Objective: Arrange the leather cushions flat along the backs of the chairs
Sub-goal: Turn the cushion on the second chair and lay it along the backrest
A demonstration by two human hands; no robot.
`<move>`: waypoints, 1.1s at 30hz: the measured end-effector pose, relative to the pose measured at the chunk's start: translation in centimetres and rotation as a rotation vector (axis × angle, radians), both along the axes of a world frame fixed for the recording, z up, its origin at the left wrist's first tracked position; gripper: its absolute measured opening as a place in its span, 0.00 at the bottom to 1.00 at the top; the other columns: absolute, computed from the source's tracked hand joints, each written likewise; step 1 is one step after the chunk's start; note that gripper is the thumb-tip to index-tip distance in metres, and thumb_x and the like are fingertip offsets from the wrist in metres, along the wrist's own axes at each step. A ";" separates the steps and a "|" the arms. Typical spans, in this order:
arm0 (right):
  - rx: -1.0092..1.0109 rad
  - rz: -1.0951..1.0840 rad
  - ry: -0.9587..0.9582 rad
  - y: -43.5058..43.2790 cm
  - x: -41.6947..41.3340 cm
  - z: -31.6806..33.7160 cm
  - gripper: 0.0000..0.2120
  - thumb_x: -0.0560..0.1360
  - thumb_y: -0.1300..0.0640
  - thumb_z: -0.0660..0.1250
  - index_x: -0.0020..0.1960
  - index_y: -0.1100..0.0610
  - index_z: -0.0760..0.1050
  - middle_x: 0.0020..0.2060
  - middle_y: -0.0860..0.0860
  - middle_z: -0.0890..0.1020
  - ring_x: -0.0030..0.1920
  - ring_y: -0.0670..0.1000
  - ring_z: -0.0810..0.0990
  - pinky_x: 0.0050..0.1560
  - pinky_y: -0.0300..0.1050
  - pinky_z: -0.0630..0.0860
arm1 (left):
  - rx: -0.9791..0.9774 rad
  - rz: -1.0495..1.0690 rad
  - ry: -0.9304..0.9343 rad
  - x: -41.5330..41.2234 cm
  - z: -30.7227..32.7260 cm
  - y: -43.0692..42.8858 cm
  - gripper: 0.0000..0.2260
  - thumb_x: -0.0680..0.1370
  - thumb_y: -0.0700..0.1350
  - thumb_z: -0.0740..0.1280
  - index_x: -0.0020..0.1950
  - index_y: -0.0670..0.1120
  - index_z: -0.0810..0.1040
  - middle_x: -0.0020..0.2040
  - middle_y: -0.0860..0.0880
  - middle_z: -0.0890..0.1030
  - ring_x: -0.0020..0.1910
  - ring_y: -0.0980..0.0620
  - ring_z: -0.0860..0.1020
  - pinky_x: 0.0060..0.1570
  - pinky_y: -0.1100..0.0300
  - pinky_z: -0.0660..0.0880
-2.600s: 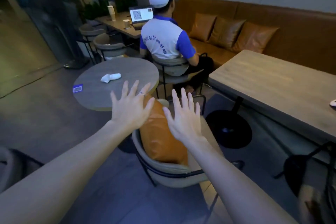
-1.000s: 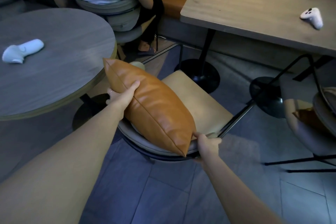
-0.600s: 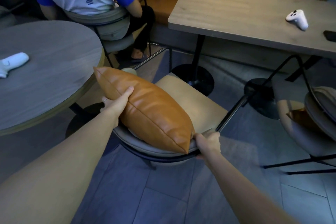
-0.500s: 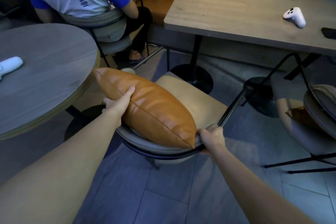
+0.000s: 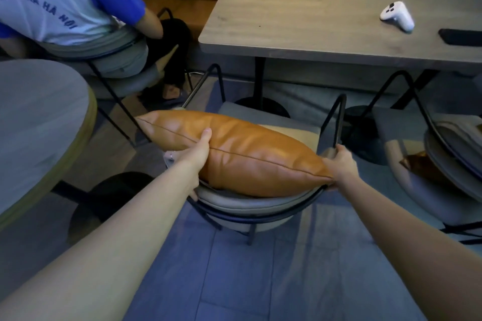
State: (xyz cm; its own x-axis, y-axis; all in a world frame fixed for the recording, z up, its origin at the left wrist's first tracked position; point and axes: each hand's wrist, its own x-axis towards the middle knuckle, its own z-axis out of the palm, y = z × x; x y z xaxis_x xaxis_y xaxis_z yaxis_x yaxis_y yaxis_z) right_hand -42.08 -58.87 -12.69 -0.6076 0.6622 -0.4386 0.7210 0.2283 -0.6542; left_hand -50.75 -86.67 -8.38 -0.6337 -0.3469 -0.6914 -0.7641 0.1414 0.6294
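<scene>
Against the curved grey chair back [image 5: 250, 203], my left hand [image 5: 194, 155] clasps the soft, slick tan leather cushion [image 5: 234, 154] at its seam while my right hand [image 5: 343, 164] pinches its corner.

Item one, the only legible text you have in view: dark blue capital lettering printed in an arc across the back of the white shirt [image 5: 52, 0] with blue sleeves, worn by the person seated ahead of you on the left. You can read "HA NOI" clearly at the end of the arc; before it, "GIA"; the first word is cut off by the frame edge, and only "UOC" or similar shows.
</scene>
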 end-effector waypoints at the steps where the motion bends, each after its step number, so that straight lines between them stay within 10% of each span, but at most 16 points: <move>1: 0.021 0.001 0.021 1.4 -0.3 0.0 0.34 0.77 0.54 0.71 0.79 0.57 0.63 0.70 0.64 0.75 0.68 0.68 0.74 0.47 0.55 0.78 | 0.025 0.005 -0.015 0.2 -0.1 1.3 0.61 0.65 0.73 0.72 0.81 0.49 0.38 0.81 0.41 0.55 0.74 0.30 0.62 0.61 0.21 0.65; 3: 0.040 -0.025 0.059 4.0 -0.5 0.1 0.30 0.79 0.54 0.70 0.78 0.60 0.65 0.70 0.65 0.76 0.69 0.68 0.73 0.62 0.58 0.74 | 0.059 0.017 -0.040 1.0 -0.2 3.9 0.60 0.65 0.73 0.71 0.81 0.51 0.37 0.81 0.42 0.52 0.74 0.28 0.61 0.59 0.20 0.65; 7: -0.087 -0.151 0.146 6.0 0.6 -1.3 0.25 0.75 0.45 0.63 0.69 0.55 0.74 0.62 0.63 0.80 0.63 0.67 0.78 0.60 0.60 0.75 | 0.126 0.061 -0.081 2.0 0.1 8.2 0.59 0.65 0.75 0.68 0.80 0.54 0.33 0.81 0.40 0.52 0.74 0.27 0.59 0.59 0.20 0.66; 12: -0.238 -0.321 0.304 4.3 3.3 -4.3 0.39 0.67 0.29 0.59 0.75 0.44 0.70 0.68 0.56 0.79 0.67 0.63 0.77 0.67 0.68 0.73 | 0.199 0.097 -0.116 2.7 1.4 9.5 0.55 0.70 0.69 0.71 0.80 0.48 0.39 0.81 0.39 0.56 0.73 0.28 0.62 0.64 0.22 0.62; 19: -0.280 -0.413 0.303 -1.0 4.3 -1.5 0.29 0.79 0.39 0.55 0.79 0.43 0.61 0.69 0.56 0.77 0.66 0.64 0.76 0.68 0.67 0.72 | 0.223 0.163 0.049 1.1 1.3 4.7 0.55 0.65 0.63 0.78 0.80 0.53 0.47 0.77 0.40 0.65 0.70 0.33 0.69 0.66 0.28 0.67; 33: -0.363 -0.759 0.271 -17.8 1.7 -2.9 0.47 0.76 0.54 0.72 0.82 0.54 0.42 0.77 0.67 0.60 0.70 0.69 0.69 0.68 0.60 0.69 | 0.423 -0.221 -0.006 -2.1 2.8 -1.8 0.46 0.67 0.58 0.80 0.78 0.49 0.61 0.72 0.44 0.72 0.66 0.39 0.74 0.52 0.39 0.75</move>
